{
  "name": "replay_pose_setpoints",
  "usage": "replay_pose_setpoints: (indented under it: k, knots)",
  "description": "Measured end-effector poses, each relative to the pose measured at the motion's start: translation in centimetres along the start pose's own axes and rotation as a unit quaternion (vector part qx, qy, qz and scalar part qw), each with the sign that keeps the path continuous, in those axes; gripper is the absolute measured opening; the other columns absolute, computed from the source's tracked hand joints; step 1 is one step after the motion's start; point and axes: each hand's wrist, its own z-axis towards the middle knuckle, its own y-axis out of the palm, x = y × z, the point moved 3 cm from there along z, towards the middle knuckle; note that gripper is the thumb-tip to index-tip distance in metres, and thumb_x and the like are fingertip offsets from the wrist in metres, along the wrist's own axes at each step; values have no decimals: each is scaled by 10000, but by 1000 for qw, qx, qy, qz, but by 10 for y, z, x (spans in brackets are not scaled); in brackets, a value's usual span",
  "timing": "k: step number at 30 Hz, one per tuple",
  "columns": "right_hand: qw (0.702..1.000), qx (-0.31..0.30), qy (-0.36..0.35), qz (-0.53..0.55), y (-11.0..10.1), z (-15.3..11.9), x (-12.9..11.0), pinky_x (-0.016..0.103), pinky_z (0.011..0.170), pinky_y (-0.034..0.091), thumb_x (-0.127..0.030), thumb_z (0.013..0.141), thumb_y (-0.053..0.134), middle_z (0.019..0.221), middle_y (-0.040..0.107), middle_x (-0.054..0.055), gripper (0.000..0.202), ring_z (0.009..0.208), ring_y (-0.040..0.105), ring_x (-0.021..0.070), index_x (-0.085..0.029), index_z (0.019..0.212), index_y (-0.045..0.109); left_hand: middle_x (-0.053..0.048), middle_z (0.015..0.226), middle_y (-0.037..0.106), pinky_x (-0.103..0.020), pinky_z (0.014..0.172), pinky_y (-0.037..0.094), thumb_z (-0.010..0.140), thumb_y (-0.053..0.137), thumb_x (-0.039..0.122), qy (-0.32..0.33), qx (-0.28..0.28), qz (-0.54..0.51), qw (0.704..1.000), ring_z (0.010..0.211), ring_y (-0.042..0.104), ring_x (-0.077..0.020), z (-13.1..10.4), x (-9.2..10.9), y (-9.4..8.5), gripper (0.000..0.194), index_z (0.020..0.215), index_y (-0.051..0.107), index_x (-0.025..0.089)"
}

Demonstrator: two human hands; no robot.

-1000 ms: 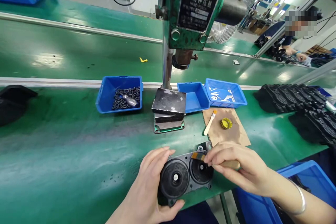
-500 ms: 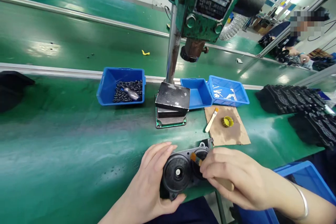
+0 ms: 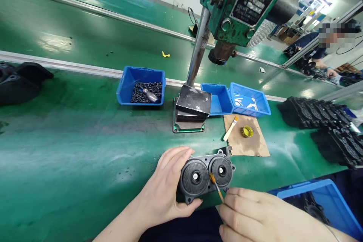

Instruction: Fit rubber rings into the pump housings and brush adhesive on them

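A black housing (image 3: 210,164) with two round recessed discs, each with a white pin at its centre, is at the front edge of the green table. My left hand (image 3: 170,183) wraps round its left end, thumb below and fingers above. In my right hand (image 3: 241,211) is a small brush (image 3: 217,187), its orange bristles pointing up and left at the gap between the two discs. Whether the bristles touch the housing, I cannot tell. Beyond the housing, a second brush (image 3: 231,128) and a small yellow cup (image 3: 247,131) rest on brown cardboard (image 3: 259,145).
A green hand press (image 3: 235,11) stands over its metal block (image 3: 193,100). Blue bins (image 3: 121,87) flank it, one with black parts and a screwdriver-like handle. Stacked black housings (image 3: 314,113) are at right, a blue crate (image 3: 337,196) at lower right. A person works at far right.
My right hand has moved down, and the brush now points up between the discs instead of lying over the right one. The right disc's white pin shows. The view has shifted and tilted slightly.
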Motion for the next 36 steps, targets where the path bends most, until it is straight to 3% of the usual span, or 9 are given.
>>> replay_pose_setpoints:
  k: [9,14,19,23,28,36]
  knots:
    - [999,3,12,-33,3,-30,-12,302,1027,535,-95,1075,286,980,793,40,442,953,720,180,-172,1010,717,-208,1404,515,-577,1130,434,810,751,349,-10,-12,7,1000,1372,432,-361,-1,0,1,931,1549,232,127]
    - [998,10,26,-56,-3,-45,-12,371,983,562,-132,1071,301,985,794,75,414,911,732,222,-141,1043,713,-204,1390,520,-569,1122,438,823,741,381,-5,-11,18,1000,1362,442,-357,0,0,1,922,1547,228,129]
    - [999,37,9,11,-12,-38,-10,310,981,569,-151,1083,309,1005,796,74,396,920,736,203,-123,1010,697,-205,1388,523,-556,1126,432,821,742,372,-6,-18,23,1000,1360,439,-346,1,0,1,898,1529,250,122]
    - [996,78,-21,25,-3,-31,-6,311,948,587,-158,1068,379,1034,790,96,331,935,731,212,-100,1014,701,-194,1388,524,-558,1121,432,803,755,374,-9,-20,20,1000,1357,444,-347,1,-1,2,941,1545,222,147]
    - [998,51,-30,27,17,-30,0,357,959,589,-134,1023,453,1082,768,119,267,982,718,232,-75,1053,711,-188,1390,523,-575,1117,433,792,763,363,-14,-22,17,1000,1356,453,-357,0,-1,1,961,1554,209,173]
    - [998,52,-10,44,3,-46,-2,364,934,594,-139,1059,360,1052,774,136,351,955,716,228,-83,1040,705,-181,1367,543,-553,1103,445,809,738,349,-7,-17,25,1000,1340,466,-349,3,1,0,897,1535,242,170]
